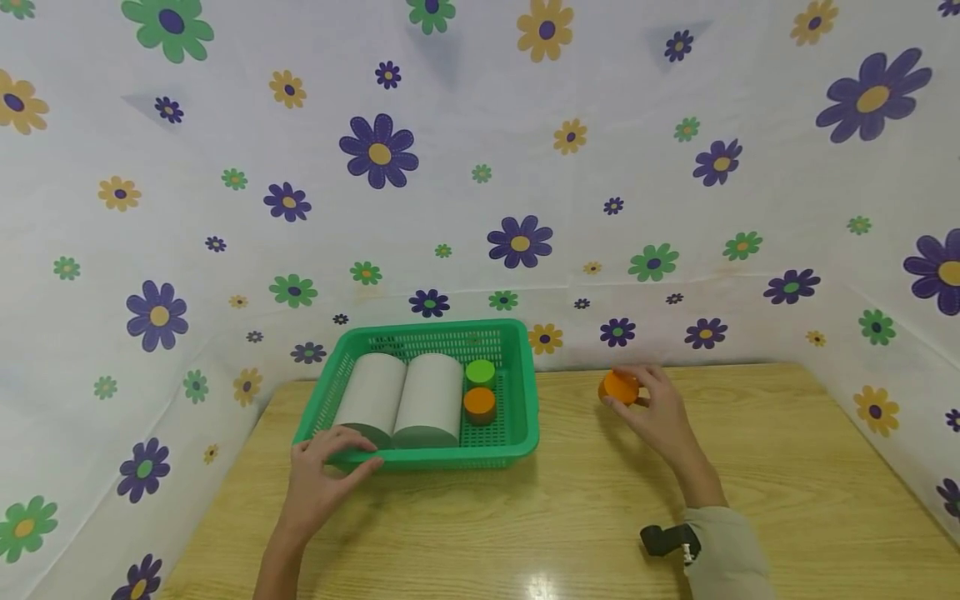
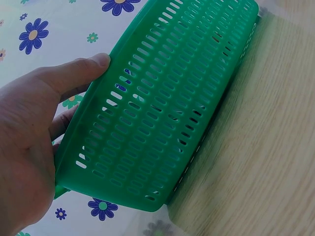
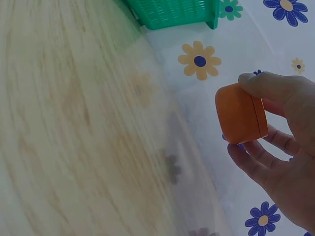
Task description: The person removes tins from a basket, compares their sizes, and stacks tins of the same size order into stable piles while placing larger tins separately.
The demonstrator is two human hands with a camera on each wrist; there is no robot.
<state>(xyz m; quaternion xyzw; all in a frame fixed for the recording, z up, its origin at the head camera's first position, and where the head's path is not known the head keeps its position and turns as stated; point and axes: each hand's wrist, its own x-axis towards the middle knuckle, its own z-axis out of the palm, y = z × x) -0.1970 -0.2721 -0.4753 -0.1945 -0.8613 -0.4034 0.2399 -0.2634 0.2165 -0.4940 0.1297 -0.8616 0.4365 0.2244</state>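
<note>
My left hand point(image 1: 315, 483) grips the near left part of the rim of a green plastic basket point(image 1: 450, 457). In the left wrist view the thumb lies on the outside of the slotted wall, with fingers behind it. Inside the basket lie two large white cylinders point(image 1: 371, 392), side by side. Right of them sit a small round container with a bright green top point(image 1: 480, 372) and an orange one point(image 1: 480, 403). To the right of the basket, my right hand point(image 1: 663, 417) pinches another small orange round container point(image 3: 238, 113) between thumb and fingers, its side showing a seam.
Everything is on a light wood-grain table point(image 1: 570, 517). A white sheet with printed flowers point(image 1: 465, 275) rises behind the table and along both sides. At the right wrist, a black strap-like piece point(image 1: 667, 540) sticks out from the beige sleeve point(image 1: 723, 550).
</note>
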